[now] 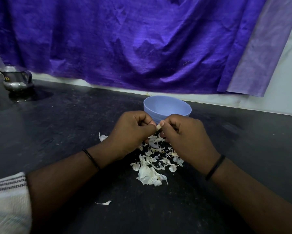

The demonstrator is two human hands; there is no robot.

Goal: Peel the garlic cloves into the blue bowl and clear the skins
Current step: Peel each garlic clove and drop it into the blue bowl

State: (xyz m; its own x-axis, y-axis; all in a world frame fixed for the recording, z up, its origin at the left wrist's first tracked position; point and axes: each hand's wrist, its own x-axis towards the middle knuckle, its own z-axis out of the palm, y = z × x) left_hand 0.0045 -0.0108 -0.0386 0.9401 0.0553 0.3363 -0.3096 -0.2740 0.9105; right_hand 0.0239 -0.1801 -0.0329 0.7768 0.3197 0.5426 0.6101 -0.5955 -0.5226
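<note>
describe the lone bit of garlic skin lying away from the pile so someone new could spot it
Start at the black countertop, then find the heap of white garlic skins below the blue bowl. Look nearer the camera and to the left, beside the left forearm: the stray skin is a single thin curved sliver, lying alone, apart from the heap.

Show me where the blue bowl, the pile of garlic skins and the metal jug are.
blue bowl (179, 105): head view, on the inner far wall.
pile of garlic skins (150, 174): head view, on the big skin at its near end.
metal jug (15, 80): head view, on its body.
</note>
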